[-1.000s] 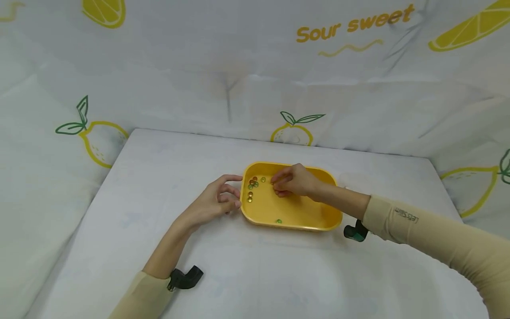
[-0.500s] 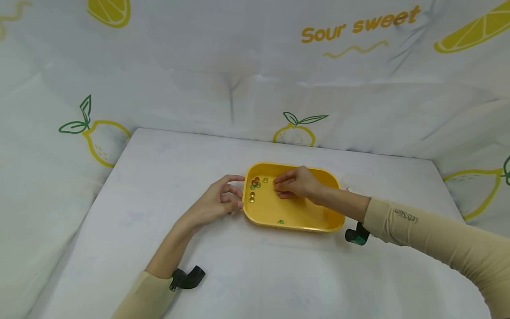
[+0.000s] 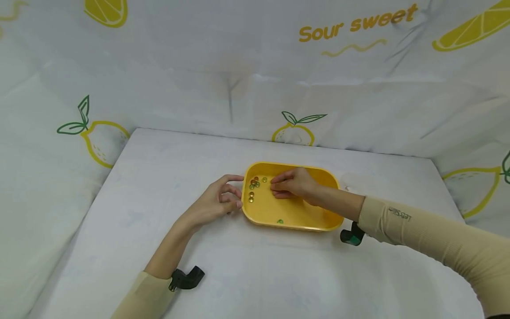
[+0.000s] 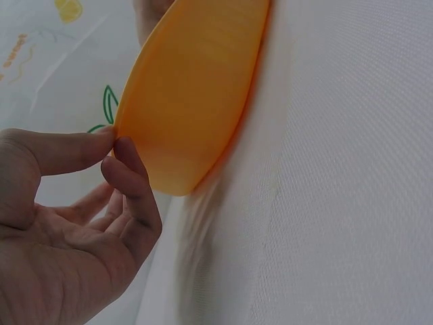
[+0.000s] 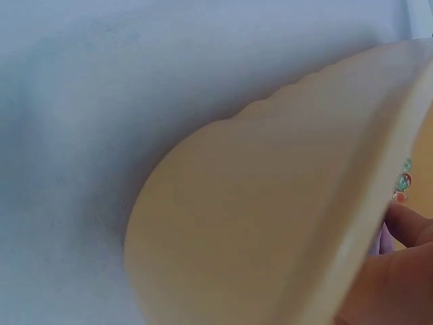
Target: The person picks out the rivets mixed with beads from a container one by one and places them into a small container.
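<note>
Several small glass marbles (image 3: 252, 194), amber and green, lie inside a yellow plastic tray (image 3: 303, 228). Most sit near its left end; one green marble (image 3: 280, 221) is by the front wall. My left hand (image 3: 213, 200) holds the tray's left end; in the left wrist view its thumb and a bent finger (image 4: 132, 172) meet at the rim. Inside the tray, my right hand (image 3: 298, 184) points its bunched fingers down at the floor, right of a lone green marble (image 3: 264, 180). Whatever may be between its fingertips is hidden. In the right wrist view the tray wall covers most of this hand.
The tray stands on a white-covered table (image 3: 223, 274). Behind it hangs a white cloth (image 3: 171, 79) printed with lemons. A black wrist camera (image 3: 187, 278) sits on the left wrist and another camera (image 3: 352, 235) on the right.
My right hand's fingers have shifted slightly within the tray, and its forearm has moved a little left. My left hand stays at the tray's left end. The visible marbles keep their places.
</note>
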A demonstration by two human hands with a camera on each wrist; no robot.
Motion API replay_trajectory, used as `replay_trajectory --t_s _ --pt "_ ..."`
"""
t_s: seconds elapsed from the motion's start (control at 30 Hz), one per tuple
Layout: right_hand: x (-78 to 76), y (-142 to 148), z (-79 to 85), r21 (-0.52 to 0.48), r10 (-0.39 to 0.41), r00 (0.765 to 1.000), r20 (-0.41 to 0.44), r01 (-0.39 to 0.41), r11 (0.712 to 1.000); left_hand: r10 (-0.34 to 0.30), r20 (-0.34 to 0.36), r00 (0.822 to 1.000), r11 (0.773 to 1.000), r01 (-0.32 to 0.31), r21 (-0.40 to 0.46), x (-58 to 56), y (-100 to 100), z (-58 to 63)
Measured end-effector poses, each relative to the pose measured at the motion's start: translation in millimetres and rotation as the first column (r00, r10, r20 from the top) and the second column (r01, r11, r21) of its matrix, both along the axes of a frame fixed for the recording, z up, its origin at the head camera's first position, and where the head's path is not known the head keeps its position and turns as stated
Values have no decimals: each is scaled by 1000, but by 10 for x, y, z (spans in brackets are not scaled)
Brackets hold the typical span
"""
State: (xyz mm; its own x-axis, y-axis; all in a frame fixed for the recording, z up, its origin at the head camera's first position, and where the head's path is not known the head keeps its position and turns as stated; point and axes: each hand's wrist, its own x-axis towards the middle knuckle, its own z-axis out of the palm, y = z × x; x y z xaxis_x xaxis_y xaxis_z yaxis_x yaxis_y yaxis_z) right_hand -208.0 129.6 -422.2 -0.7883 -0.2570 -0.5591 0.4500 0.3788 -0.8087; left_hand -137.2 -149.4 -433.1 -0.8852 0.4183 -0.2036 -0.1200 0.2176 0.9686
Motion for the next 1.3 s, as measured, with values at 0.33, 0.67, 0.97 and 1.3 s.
replay_trajectory --t_s 0.33,0.67,0.97,1.3 --pt "13 -30 -51 -19 -44 999 3 44 999 4 14 1000 1000 -4 -4 -3 9 5" --pt "37 -60 -57 1 -65 998 -26 65 998 4 13 1000 1000 -4 -7 8 9 18" --pt "30 -78 -44 32 -48 998 -42 50 998 8 20 1000 1000 -8 1 15 16 8" --pt "28 -73 -57 81 -12 997 -77 18 997 3 20 1000 1000 -3 7 15 18 7"
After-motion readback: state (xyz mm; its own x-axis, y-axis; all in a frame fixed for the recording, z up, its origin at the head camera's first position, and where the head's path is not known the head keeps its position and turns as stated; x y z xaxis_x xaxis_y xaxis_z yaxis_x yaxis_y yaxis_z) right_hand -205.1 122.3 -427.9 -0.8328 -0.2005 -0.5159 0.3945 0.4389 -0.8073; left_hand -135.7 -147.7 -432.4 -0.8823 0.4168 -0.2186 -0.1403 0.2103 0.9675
